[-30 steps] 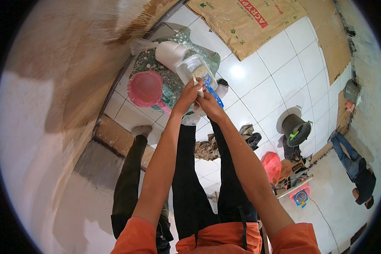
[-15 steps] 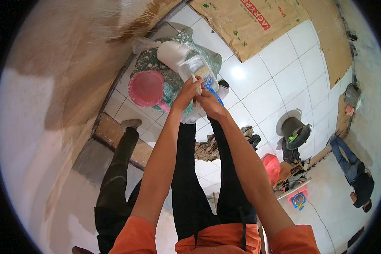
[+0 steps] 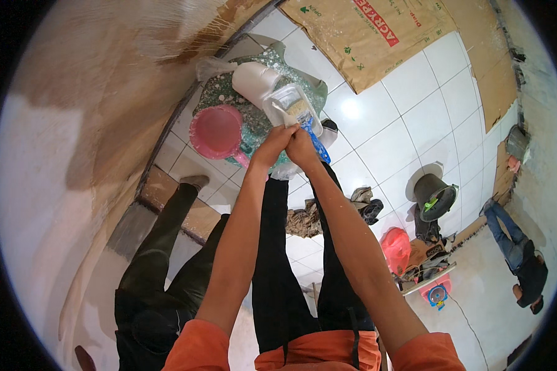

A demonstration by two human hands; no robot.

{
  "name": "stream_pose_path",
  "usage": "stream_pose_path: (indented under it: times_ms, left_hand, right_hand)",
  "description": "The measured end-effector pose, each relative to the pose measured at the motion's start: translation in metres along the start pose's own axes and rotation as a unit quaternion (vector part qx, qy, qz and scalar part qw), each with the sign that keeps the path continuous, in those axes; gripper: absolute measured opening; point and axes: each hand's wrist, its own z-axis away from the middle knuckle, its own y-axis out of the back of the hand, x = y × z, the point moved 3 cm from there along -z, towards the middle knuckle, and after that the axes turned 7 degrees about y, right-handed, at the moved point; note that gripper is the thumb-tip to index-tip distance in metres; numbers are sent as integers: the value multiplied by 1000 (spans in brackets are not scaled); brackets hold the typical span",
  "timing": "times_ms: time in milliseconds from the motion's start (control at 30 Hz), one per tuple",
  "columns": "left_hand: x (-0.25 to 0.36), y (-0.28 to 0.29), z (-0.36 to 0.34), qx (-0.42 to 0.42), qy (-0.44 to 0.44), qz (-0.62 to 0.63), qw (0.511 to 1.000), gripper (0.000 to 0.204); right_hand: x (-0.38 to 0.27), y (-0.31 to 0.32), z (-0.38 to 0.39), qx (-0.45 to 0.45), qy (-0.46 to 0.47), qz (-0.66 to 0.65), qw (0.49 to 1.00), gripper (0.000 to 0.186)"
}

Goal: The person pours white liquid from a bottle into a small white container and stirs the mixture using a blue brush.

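My left hand (image 3: 275, 146) and my right hand (image 3: 301, 150) are closed together in front of me. Between them is a thin, whitish, limp-looking piece (image 3: 283, 115), its upper end sticking out beyond the fingers; I cannot make out its kind. Just beyond lies a clear plastic tub (image 3: 283, 97) with pale, grainy material inside. A blue-handled brush (image 3: 316, 141) leans on the tub's right side, close to my right hand. To the left sits a pink dipper (image 3: 216, 131), its handle pointing toward my left wrist. A white cylindrical container (image 3: 254, 83) lies behind it.
These things rest on a spattered green sheet (image 3: 229, 93) beside the wall. Brown paper (image 3: 371, 43) covers part of the tiled floor. A dark bucket (image 3: 433, 196) and red plastic bag (image 3: 396, 249) are at right. One person (image 3: 167, 278) is at left, another (image 3: 520, 260) far right.
My hands have drawn slightly nearer to me and closer together, and more of the whitish piece shows above them. The person at left has shifted, showing more of the body.
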Motion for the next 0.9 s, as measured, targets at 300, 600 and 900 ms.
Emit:
stream_pose_path:
  times_ms: [300,600,900]
  left_hand:
    - [-9,-3,-22,-25,98,37,994,30]
    - [-8,2,-17,-84,70,46,993,29]
    - [2,-13,-10,23,101,91,990,30]
  right_hand:
    - [45,-10,-15,34,9,94,995,25]
    - [42,-1,-18,-32,-59,-183,981,31]
    - [12,-3,-7,96,21,167,981,20]
